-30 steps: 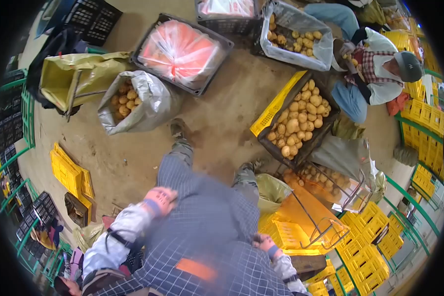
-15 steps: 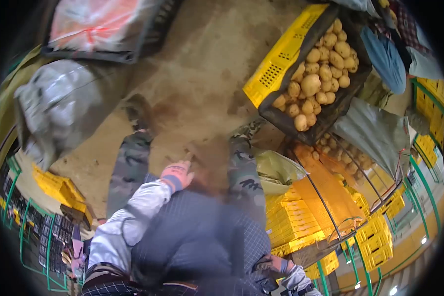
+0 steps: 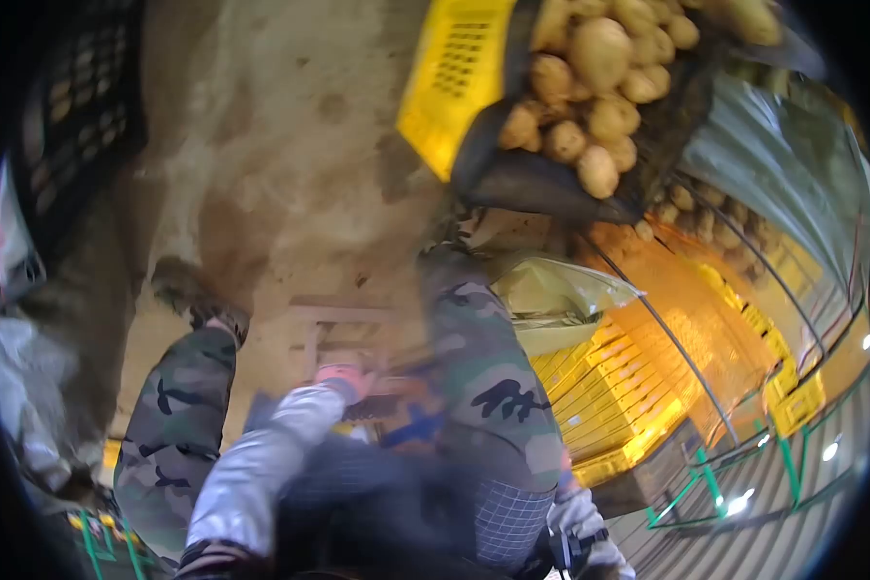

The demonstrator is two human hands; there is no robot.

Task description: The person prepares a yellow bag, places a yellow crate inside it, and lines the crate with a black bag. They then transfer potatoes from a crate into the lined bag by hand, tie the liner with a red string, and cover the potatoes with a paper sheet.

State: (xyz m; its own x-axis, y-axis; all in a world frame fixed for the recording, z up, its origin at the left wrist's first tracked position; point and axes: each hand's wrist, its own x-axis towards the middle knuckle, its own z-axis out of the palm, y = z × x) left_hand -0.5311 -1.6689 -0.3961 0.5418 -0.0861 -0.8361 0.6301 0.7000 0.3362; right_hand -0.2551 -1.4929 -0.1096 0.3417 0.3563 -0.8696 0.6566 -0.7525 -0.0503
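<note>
My left hand (image 3: pixel 350 381), in a pink glove, reaches down between my legs. Blurred by motion, it appears closed on a small low stool (image 3: pixel 343 314) with a pinkish-brown frame. A blue piece (image 3: pixel 416 425) shows beside it. At my right hip only a pinkish sliver of my right hand (image 3: pixel 566 477) shows above its grey sleeve; its fingers are hidden. Ahead on the right, potatoes (image 3: pixel 599 116) fill a yellow crate (image 3: pixel 461 72) lined with dark cloth. Neither hand touches them.
Yellow crates (image 3: pixel 609 391) and orange mesh (image 3: pixel 710 319) stand close on my right, with a pale green sack (image 3: pixel 541 300) beside my leg. A black crate (image 3: pixel 77 106) is at the left. Dirt marks the floor (image 3: pixel 251 145).
My view has dropped forward and turned, bringing the potato crate nearer. My legs stand wider apart in view. The stool frame now shows under my left hand.
</note>
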